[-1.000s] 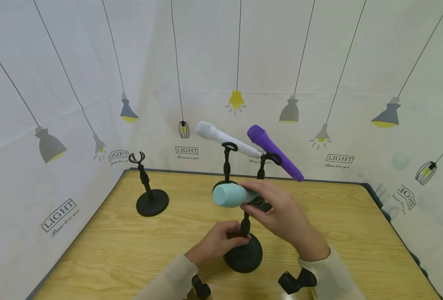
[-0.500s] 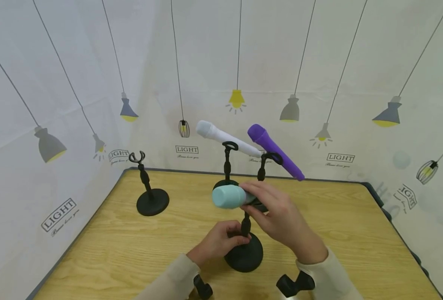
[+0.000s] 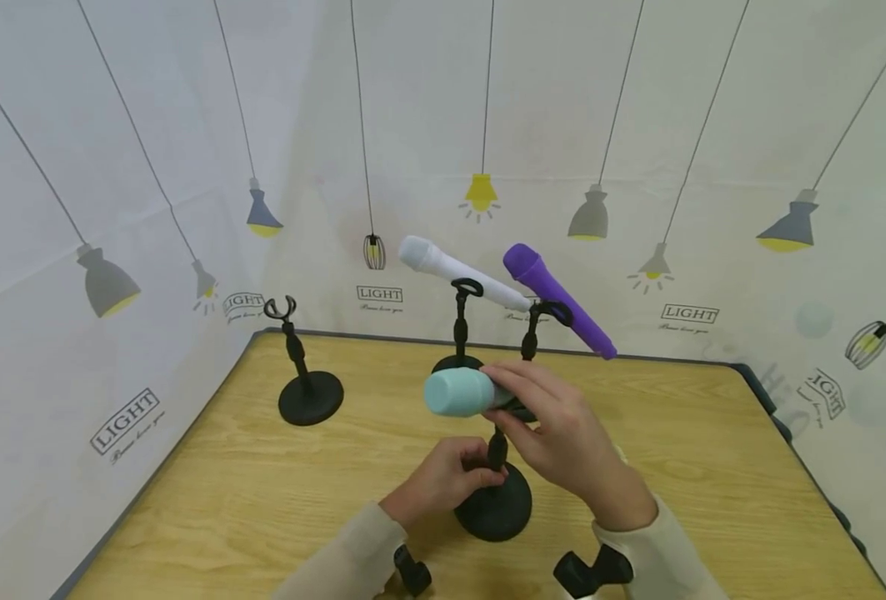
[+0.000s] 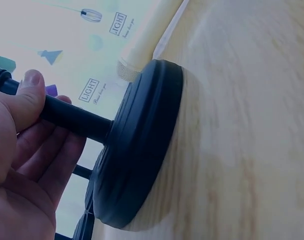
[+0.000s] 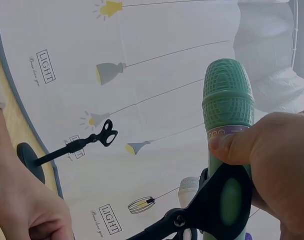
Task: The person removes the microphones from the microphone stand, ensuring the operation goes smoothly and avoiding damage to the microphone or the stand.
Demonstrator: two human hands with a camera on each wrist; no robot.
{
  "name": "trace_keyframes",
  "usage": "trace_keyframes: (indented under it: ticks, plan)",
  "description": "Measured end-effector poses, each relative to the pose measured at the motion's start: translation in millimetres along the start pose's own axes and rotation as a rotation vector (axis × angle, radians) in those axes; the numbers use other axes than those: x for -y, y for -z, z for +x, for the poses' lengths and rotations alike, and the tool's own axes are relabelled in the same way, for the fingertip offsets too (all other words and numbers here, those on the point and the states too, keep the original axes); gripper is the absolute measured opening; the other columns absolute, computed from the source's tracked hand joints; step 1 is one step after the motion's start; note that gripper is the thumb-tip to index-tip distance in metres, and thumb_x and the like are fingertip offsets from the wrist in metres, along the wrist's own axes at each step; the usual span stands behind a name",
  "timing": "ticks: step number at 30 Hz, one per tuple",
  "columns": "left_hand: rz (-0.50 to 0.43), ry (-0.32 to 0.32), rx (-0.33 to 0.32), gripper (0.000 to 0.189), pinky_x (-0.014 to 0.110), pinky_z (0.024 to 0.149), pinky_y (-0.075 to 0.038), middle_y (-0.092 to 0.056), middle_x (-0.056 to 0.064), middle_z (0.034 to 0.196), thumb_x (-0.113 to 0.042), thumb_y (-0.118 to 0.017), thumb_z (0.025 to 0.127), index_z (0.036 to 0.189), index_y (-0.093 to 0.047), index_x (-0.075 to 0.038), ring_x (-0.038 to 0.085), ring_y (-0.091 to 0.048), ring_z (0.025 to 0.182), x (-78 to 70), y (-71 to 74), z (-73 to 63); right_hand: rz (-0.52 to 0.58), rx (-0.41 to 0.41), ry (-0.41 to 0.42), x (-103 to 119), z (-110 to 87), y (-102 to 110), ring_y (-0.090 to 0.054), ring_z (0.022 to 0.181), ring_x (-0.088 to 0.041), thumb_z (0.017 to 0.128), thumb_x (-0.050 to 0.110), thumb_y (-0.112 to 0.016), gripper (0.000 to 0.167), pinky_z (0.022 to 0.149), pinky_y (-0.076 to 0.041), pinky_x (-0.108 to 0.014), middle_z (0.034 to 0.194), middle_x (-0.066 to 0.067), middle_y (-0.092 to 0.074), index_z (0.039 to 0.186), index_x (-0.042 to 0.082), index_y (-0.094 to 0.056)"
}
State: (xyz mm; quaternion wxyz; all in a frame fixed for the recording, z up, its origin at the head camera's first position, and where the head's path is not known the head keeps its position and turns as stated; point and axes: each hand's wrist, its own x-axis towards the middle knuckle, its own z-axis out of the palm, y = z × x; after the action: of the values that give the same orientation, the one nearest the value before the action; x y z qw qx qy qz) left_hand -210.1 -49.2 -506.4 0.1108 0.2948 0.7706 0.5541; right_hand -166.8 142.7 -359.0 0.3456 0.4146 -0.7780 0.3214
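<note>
My right hand (image 3: 563,433) grips a mint-green microphone (image 3: 458,392) just below its head. In the right wrist view this microphone (image 5: 228,92) sits in the black clip (image 5: 224,200) of the nearest stand, thumb on its purple band. Low on the same stand's post (image 4: 74,117), the fingers and thumb of my left hand (image 3: 450,475) are curled round it. The stand's round base (image 3: 497,504) rests on the wooden table. Behind it, a white microphone (image 3: 465,271) and a purple microphone (image 3: 558,300) lie tilted in two more stands.
Another black stand (image 3: 310,396) with a bare clip stands at the back left of the table (image 3: 225,500). A cream microphone (image 4: 146,40) with a metal mesh head shows past the base in the left wrist view. A lamp-printed backdrop (image 3: 427,100) encloses the back and sides.
The head view has shifted slightly, so the background sits a little higher and further right. Both hands keep their holds on the mint-green microphone and the stand, with hardly any movement.
</note>
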Motion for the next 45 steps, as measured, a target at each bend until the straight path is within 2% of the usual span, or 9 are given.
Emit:
trace_keyframes:
  ticks: [4, 8, 12, 22, 31, 38, 45]
  plan:
    - [0.024, 0.001, -0.005, 0.007, 0.019, 0.092, -0.059, -0.083, 0.009, 0.107, -0.01, -0.079, 0.099, 0.105, -0.079, -0.006, 0.007, -0.077, 0.1, -0.9, -1.8, 2.1, -0.006, -0.012, 0.004, 2, 1.0, 1, -0.077, 0.107, -0.034, 0.074, -0.011, -0.092, 0.059, 0.088, -0.066, -0.05, 0.124, -0.02, -0.076, 0.13, -0.004, -0.072]
    - [0.037, 0.02, -0.007, 0.005, 0.019, 0.092, -0.059, -0.083, 0.007, 0.107, -0.009, -0.079, 0.099, 0.104, -0.079, -0.007, 0.003, -0.076, 0.098, -2.2, -3.7, 3.0, -0.001, -0.016, 0.003, 4, 2.8, 2, -0.077, 0.107, -0.033, 0.075, -0.01, -0.092, 0.059, 0.087, -0.066, -0.049, 0.124, -0.019, -0.076, 0.13, -0.004, -0.072]
    - [0.03, 0.037, -0.012, 0.005, 0.019, 0.092, -0.059, -0.083, 0.007, 0.107, -0.009, -0.079, 0.099, 0.103, -0.079, -0.007, 0.002, -0.076, 0.097, -3.4, -4.4, 3.4, 0.002, -0.015, 0.0, 7, 5.9, 2, -0.077, 0.106, -0.033, 0.075, -0.01, -0.092, 0.058, 0.086, -0.067, -0.049, 0.123, -0.019, -0.076, 0.129, -0.004, -0.073]
    - [0.015, 0.032, -0.005, 0.006, 0.018, 0.09, -0.059, -0.084, 0.008, 0.105, -0.008, -0.079, 0.099, 0.104, -0.079, -0.006, -0.001, -0.075, 0.094, -5.5, -4.4, 3.1, 0.003, -0.003, 0.002, 17, 18.0, 3, -0.078, 0.107, -0.033, 0.077, -0.007, -0.093, 0.054, 0.086, -0.067, -0.048, 0.123, -0.017, -0.077, 0.127, -0.002, -0.074]
    - [-0.007, 0.001, 0.015, 0.006, 0.019, 0.087, -0.06, -0.082, 0.011, 0.103, -0.01, -0.078, 0.1, 0.101, -0.077, -0.004, -0.002, -0.073, 0.092, -6.7, -2.8, 3.0, 0.013, 0.017, 0.036, 25, 28.4, 4, -0.078, 0.108, -0.031, 0.077, -0.005, -0.093, 0.056, 0.087, -0.067, -0.047, 0.124, -0.016, -0.077, 0.129, -0.001, -0.074]
    - [0.008, -0.024, 0.003, 0.018, 0.02, 0.088, -0.061, -0.082, 0.009, 0.114, -0.007, -0.078, 0.099, 0.117, -0.08, -0.008, 0.005, -0.076, 0.102, -4.6, -3.3, 2.0, 0.025, 0.01, 0.094, 28, 35.4, 0, -0.078, 0.106, -0.029, 0.076, -0.004, -0.094, 0.055, 0.086, -0.067, -0.043, 0.122, -0.015, -0.077, 0.128, -0.002, -0.074]
    - [-0.005, -0.045, 0.002, 0.019, 0.02, 0.09, -0.061, -0.082, 0.012, 0.116, -0.006, -0.077, 0.099, 0.118, -0.079, -0.005, 0.006, -0.076, 0.105, -3.3, -2.1, 1.4, 0.039, 0.017, 0.106, 28, 38.6, -2, -0.078, 0.106, -0.028, 0.077, -0.002, -0.094, 0.052, 0.089, -0.067, -0.042, 0.12, -0.015, -0.076, 0.125, -0.002, -0.074]
